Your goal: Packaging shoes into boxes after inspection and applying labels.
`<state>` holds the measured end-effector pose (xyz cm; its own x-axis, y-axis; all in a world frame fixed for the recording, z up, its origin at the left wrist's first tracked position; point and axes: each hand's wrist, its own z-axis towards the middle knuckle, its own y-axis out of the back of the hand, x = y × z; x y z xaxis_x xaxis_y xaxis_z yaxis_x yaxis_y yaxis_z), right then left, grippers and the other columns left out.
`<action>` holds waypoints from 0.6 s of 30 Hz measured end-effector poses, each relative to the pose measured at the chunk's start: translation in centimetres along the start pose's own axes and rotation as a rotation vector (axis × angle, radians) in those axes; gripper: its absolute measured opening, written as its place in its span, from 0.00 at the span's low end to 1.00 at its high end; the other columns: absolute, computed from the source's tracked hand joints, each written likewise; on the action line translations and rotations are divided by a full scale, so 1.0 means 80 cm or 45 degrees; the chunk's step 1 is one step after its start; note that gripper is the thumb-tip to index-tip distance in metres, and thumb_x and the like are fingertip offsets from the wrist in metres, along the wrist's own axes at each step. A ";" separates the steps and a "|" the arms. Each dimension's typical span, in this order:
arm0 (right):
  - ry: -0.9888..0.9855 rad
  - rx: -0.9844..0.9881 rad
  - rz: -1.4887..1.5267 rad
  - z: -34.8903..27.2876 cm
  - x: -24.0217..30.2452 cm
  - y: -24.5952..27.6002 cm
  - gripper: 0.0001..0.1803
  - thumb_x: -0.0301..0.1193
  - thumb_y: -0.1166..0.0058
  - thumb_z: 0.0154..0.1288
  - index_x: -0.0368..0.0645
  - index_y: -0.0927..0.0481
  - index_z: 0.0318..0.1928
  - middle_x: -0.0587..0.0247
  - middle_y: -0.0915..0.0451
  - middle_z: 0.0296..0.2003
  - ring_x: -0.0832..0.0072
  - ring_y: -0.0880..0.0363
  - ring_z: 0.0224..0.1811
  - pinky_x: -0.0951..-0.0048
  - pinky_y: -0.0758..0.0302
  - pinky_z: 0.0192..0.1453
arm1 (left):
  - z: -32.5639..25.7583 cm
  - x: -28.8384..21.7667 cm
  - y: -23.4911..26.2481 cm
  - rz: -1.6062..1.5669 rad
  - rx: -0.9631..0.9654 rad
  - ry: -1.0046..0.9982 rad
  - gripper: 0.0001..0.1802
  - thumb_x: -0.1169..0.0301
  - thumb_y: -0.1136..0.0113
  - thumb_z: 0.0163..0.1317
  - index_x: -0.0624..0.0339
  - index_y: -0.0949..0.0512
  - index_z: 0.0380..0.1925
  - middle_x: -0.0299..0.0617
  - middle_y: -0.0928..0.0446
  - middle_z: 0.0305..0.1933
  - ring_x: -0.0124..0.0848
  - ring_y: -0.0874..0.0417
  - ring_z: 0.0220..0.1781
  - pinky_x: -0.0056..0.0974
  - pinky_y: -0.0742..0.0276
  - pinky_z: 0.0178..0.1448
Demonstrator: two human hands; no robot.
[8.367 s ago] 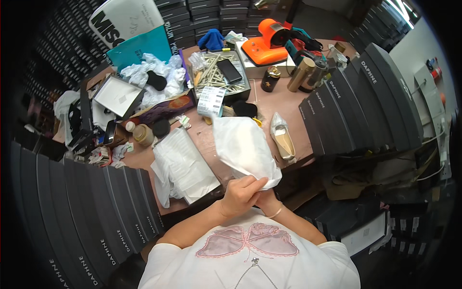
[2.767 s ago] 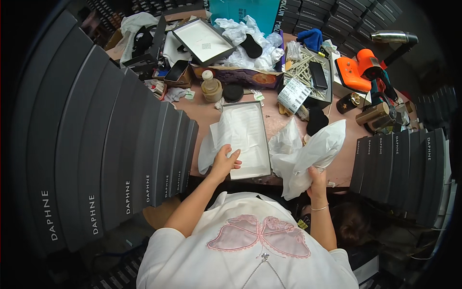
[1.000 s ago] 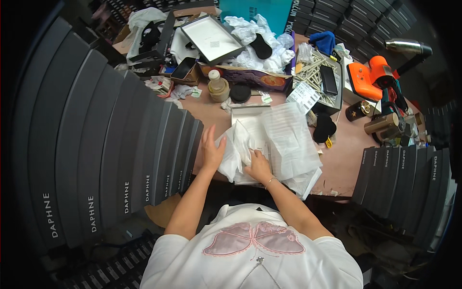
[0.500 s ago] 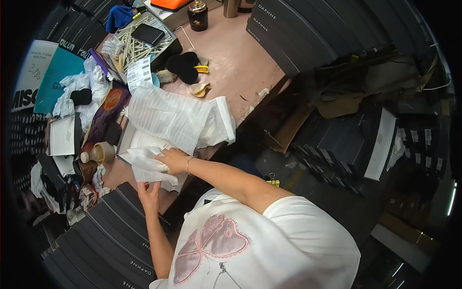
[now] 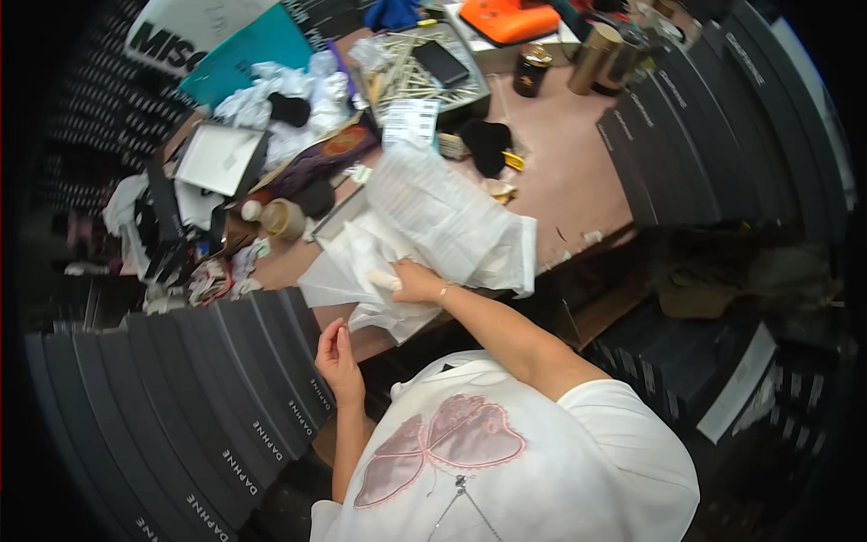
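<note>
A heap of white tissue paper lies across an open shoe box on the pink table. My right hand rests on the near edge of the paper, fingers pinching a fold. My left hand hangs free below the table edge, fingers loosely apart, holding nothing, close to a row of black shoe boxes. The box under the paper is mostly hidden.
Black shoe boxes also line the right side. At the back of the table sit a tray with a phone, an orange tool, dark and metal cans, a teal bag, a tape roll and crumpled paper.
The view has swung round. My left hand has come off the tissue paper and dropped below the table edge. My right hand stays on the paper.
</note>
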<state>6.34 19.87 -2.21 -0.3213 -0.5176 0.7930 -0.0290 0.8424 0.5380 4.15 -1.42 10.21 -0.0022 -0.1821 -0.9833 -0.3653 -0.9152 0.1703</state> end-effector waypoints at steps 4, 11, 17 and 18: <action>0.045 -0.027 -0.081 0.007 -0.014 -0.010 0.36 0.39 0.41 0.45 0.35 0.31 0.56 0.40 0.29 0.52 0.47 0.27 0.54 0.56 0.29 0.59 | -0.001 -0.028 -0.022 0.337 0.016 -0.087 0.53 0.61 0.28 0.48 0.66 0.50 0.68 0.52 0.35 0.64 0.42 0.38 0.68 0.43 0.48 0.73; 0.062 0.052 0.034 0.017 -0.027 -0.011 0.36 0.40 0.39 0.45 0.33 0.30 0.55 0.38 0.28 0.52 0.46 0.27 0.53 0.58 0.29 0.58 | 0.021 0.015 -0.045 0.051 -0.246 0.022 0.08 0.70 0.40 0.63 0.65 0.20 0.34 0.27 0.25 0.28 0.15 0.30 0.29 0.24 0.33 0.33; -0.105 0.139 0.202 0.010 0.013 0.023 0.36 0.41 0.40 0.46 0.24 0.29 0.50 0.33 0.27 0.49 0.45 0.26 0.52 0.59 0.30 0.58 | -0.030 0.064 0.051 -0.424 -0.587 0.403 0.05 0.72 0.43 0.65 0.62 0.23 0.38 0.36 0.22 0.34 0.24 0.21 0.34 0.30 0.22 0.43; -0.077 0.101 0.100 0.007 0.010 0.018 0.36 0.41 0.40 0.46 0.24 0.29 0.50 0.32 0.27 0.50 0.45 0.27 0.52 0.59 0.30 0.58 | -0.031 0.052 0.040 -0.491 -0.541 0.347 0.06 0.73 0.44 0.65 0.62 0.24 0.39 0.37 0.22 0.35 0.25 0.21 0.35 0.30 0.22 0.43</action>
<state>5.47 20.72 -0.95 -0.3820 -0.4416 0.8118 -0.0756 0.8904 0.4488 5.25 -6.01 6.81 0.3134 0.1551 -0.9369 0.1087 -0.9859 -0.1269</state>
